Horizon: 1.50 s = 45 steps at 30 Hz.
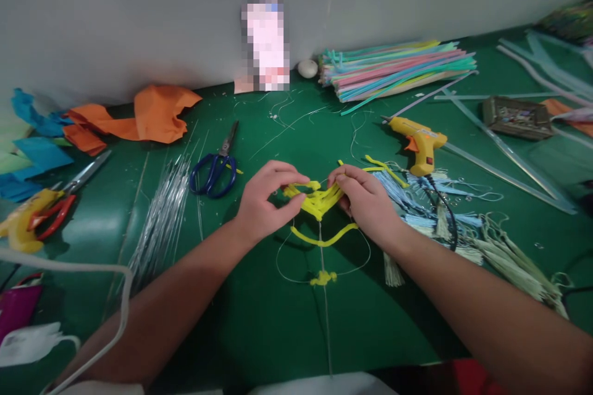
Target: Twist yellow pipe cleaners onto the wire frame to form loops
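Observation:
Both hands meet over the middle of the green table [259, 315]. My left hand [265, 199] pinches the left side of a bundle of yellow pipe cleaners [317, 200], fingers closed on it. My right hand [365, 200] grips the right side of the same bundle. The yellow pieces fan out from a thin wire stem [325, 308] that runs toward me, with a curved yellow piece and a small yellow knot [323, 278] lower on it. A thin wire loop lies around the stem.
Blue-handled scissors [214, 170] and a bunch of thin wires [160, 222] lie left of the hands. A yellow glue gun [419, 142], pale tassels [491, 247] and a stack of coloured pipe cleaners [398, 68] are on the right. Orange paper [152, 112], red-handled scissors [60, 207] sit far left.

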Tool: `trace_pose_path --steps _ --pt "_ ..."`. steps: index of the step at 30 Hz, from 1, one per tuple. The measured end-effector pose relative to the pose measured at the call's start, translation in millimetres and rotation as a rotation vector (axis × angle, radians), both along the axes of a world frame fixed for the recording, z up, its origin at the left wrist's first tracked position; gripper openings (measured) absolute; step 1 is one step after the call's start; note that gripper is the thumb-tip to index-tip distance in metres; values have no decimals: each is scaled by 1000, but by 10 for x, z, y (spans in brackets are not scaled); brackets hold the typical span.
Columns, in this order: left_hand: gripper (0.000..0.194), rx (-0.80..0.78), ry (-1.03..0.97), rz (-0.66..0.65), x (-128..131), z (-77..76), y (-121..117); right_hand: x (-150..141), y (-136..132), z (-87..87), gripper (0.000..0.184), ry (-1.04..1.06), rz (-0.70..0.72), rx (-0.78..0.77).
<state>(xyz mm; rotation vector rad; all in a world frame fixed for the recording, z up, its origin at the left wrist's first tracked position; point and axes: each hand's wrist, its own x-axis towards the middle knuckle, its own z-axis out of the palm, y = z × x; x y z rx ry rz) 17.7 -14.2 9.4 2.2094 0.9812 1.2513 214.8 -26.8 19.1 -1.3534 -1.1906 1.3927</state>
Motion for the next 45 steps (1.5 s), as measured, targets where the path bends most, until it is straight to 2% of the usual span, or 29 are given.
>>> trace_pose_path --steps 2,7,10,13,16,22,26,29,35,37,40,43,45 --pt "24 -20 19 36 16 2 -2 5 -6 -12 16 -23 19 17" --pt "7 0 -28 110 48 -3 -19 16 -37 -50 16 -134 86 62" --pt "9 21 -185 118 57 -2 -35 22 -40 -66 17 -152 105 65" --pt "10 -40 -370 115 66 -14 -45 30 -30 -81 18 -142 111 71" --pt "8 -107 -445 170 76 -25 -53 42 -23 -96 18 -159 127 83" --pt "6 -117 -458 242 97 -25 -63 56 -35 -107 19 -202 166 114" --pt "2 -247 -500 347 97 -56 -53 50 -40 -114 19 -181 154 113" --pt "8 -333 -419 305 86 -64 -48 46 -47 -127 19 -178 106 135" --pt "7 -309 -246 215 43 -57 -32 47 -65 -130 18 -176 52 166" --pt "5 -230 -180 216 30 -56 -19 48 -59 -132 19 -185 58 167" --pt "3 42 43 226 11 -36 -3 39 -49 -144 20 -226 80 171" --pt "11 313 282 157 -7 1 -8 25 -53 -155 19 -283 117 185" --pt "14 406 325 101 -14 24 -27 19 -61 -160 18 -314 135 196"
